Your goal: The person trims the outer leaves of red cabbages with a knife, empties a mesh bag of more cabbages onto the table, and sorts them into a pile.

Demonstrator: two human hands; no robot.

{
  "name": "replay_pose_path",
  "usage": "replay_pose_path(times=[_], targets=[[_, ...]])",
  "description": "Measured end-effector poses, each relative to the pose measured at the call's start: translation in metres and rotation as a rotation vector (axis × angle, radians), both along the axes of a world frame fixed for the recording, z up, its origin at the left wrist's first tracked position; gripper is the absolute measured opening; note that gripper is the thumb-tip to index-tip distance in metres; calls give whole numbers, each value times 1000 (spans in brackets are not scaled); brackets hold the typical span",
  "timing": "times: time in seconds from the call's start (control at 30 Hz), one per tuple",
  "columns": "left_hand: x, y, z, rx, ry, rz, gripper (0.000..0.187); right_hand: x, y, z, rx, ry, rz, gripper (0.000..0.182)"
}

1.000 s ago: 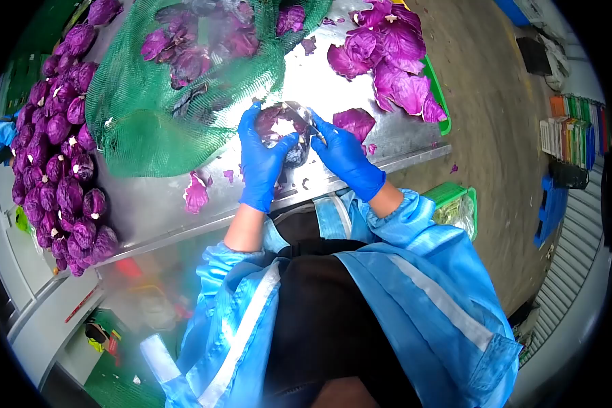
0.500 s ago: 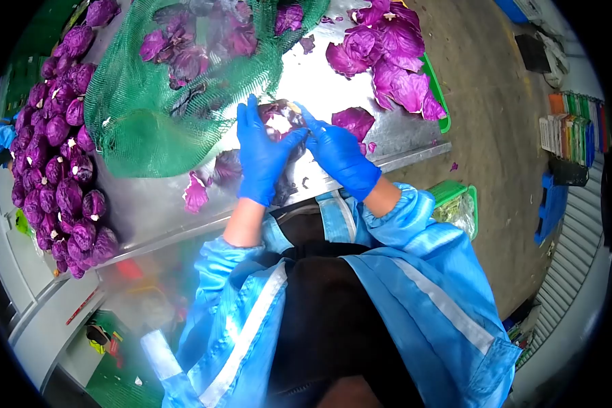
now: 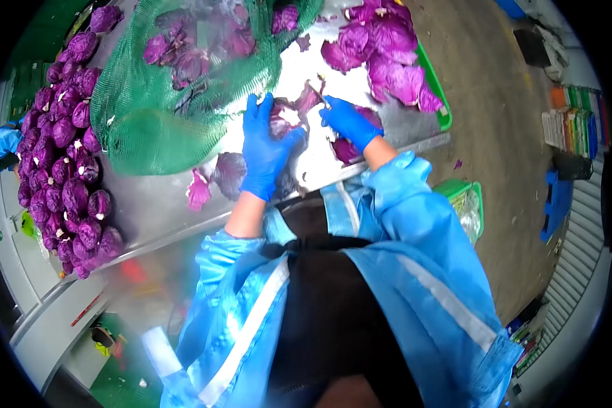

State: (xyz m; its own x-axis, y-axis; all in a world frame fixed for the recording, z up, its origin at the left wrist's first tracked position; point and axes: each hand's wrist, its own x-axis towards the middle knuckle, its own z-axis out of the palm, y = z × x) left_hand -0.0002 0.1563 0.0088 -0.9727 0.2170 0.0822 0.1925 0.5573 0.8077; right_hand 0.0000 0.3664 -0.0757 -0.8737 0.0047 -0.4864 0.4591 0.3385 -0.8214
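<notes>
A purple cabbage (image 3: 287,120) with a pale cut stem facing up rests on the metal table (image 3: 139,204). My left hand (image 3: 264,146), in a blue glove, is closed around its left side. My right hand (image 3: 350,124), also gloved in blue, is just right of the cabbage with fingers pinched together on a dark outer leaf (image 3: 309,99) that stands out from the head. A thin object, perhaps a knife, shows at these fingertips but is too small to tell. Loose leaves (image 3: 229,175) lie near my left wrist, and others are under my right hand.
A green mesh bag (image 3: 160,139) with leaves spreads across the table's back. Many purple cabbages (image 3: 64,132) are piled at the left. A green crate (image 3: 425,68) heaped with leaves (image 3: 391,51) stands at the back right. Another person's blue sleeve (image 3: 3,144) shows far left.
My right hand has moved right, off the cabbage's top, and an outer leaf is now pulled outward from the head. My left hand stays on the cabbage.
</notes>
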Motion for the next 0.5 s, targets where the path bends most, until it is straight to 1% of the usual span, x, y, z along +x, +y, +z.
replay_pose_path(times=[0.03,0.1,0.13,0.17,0.2,0.23,0.27,0.3,0.33,0.37,0.43,0.47,0.5], targets=[[2,-7,6,66,-14,-22,80,1,2,-9,-6,9,-4,40],[14,-36,2,297,-4,-145,81,5,-5,-20,77,112,-23,40],[20,-49,2,314,-12,-159,80,6,-8,-23,120,151,-48,40],[25,-59,1,330,-21,-167,79,5,-12,-5,128,112,-104,39],[29,-68,-3,367,-54,-145,83,4,-15,14,133,75,-160,39],[32,-73,-5,444,-104,-105,83,1,-14,36,194,38,-224,37],[33,-75,-9,526,-151,-65,82,-1,-13,70,492,29,-42,34],[34,-77,-10,609,-199,-22,82,4,-23,103,501,134,69,34],[31,-77,-10,594,-194,-28,79,9,-33,136,508,243,175,34],[27,-75,-9,527,-157,-47,78,7,-47,146,308,293,115,39],[20,-66,-7,385,-89,-93,77,-1,-71,130,95,593,274,56],[20,-56,-2,326,-94,-45,81,-7,-77,112,220,584,423,67],[25,-53,-2,267,-41,36,83,-15,-78,91,63,470,440,65]])
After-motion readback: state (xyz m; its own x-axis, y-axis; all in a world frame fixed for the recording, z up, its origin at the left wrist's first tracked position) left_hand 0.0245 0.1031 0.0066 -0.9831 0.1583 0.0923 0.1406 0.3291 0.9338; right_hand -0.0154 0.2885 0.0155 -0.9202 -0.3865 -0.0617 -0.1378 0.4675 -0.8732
